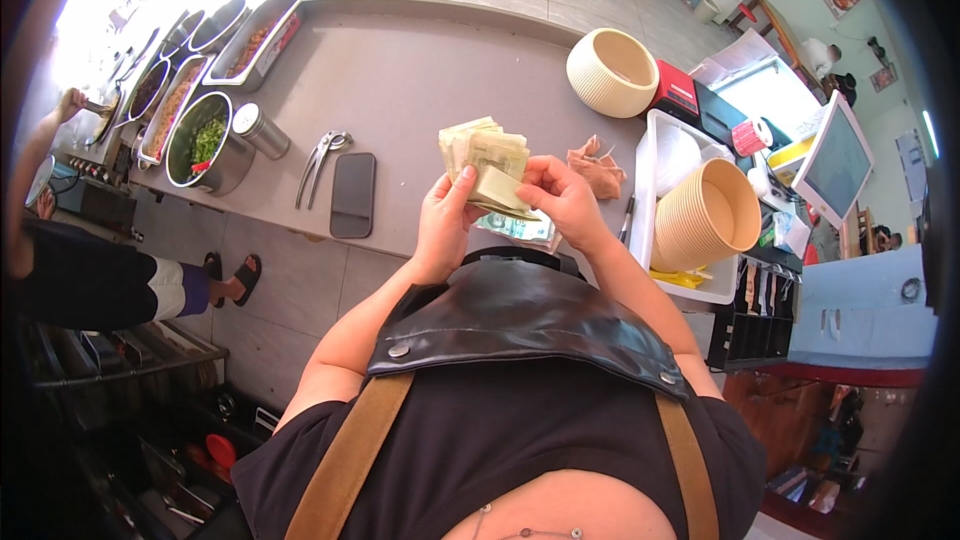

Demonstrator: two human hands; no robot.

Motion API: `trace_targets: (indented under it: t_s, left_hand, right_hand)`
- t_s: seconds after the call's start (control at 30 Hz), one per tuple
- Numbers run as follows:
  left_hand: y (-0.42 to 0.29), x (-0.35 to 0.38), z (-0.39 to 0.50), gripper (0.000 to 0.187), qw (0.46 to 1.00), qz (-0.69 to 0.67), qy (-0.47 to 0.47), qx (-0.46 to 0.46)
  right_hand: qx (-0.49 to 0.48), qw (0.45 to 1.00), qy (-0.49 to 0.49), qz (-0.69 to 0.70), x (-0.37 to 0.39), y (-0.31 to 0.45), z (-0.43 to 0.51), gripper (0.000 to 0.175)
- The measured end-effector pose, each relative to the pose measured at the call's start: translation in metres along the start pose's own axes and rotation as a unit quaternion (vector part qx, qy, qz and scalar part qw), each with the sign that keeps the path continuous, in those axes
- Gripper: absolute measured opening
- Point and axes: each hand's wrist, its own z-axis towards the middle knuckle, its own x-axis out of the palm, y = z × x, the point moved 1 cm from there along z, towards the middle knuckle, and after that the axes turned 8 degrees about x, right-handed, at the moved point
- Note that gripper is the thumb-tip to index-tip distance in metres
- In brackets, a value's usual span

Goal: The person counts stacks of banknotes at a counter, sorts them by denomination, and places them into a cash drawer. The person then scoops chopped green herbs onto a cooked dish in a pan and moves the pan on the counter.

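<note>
My left hand (pixel 444 221) holds a fanned stack of pale greenish-yellow banknotes (pixel 487 157) above the counter's near edge. At the stack's right side, the thumb and fingers of my right hand (pixel 559 199) pinch the notes, one of which looks bent over. Partly hidden below my hands lie greenish-blue banknotes (pixel 517 226). A black smartphone (pixel 352 195) rests on the counter left of my left hand, beside metal tongs or pliers (pixel 322 165). To the right of the notes is a crumpled brownish cloth (pixel 598 167).
Metal containers of food (pixel 202 142) and a lidded metal shaker (pixel 261 130) stand on the left of the grey counter (pixel 420 67). At right are a ribbed cream bowl (pixel 613 75), a white tray (pixel 643 202), stacked ribbed bowls (pixel 701 217) and a monitor (pixel 834 157). Another person (pixel 82 274) stands at far left.
</note>
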Motion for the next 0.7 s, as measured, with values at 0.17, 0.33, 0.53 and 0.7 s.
trace_targets:
  t_s: [0.17,0.33,0.53,0.7]
  left_hand:
    - [0.002,-0.002,0.0,0.028,0.999,0.042,-0.003,-0.01]
    - [-0.001,0.002,-0.001,0.027,1.0,0.025,-0.006,-0.009]
    - [-0.002,-0.001,0.004,0.027,1.0,0.025,-0.008,-0.008]
    - [0.002,-0.005,0.006,0.026,0.997,0.068,0.001,-0.035]
  right_hand:
    - [0.074,0.997,0.009,-0.033,-0.004,0.006,0.006,0.02]
    - [0.016,0.995,-0.031,-0.093,0.0,0.0,0.013,0.019]
    - [0.018,1.0,0.013,0.014,-0.004,-0.008,0.012,0.017]
    - [0.072,0.996,0.05,-0.013,-0.016,-0.006,0.018,0.022]
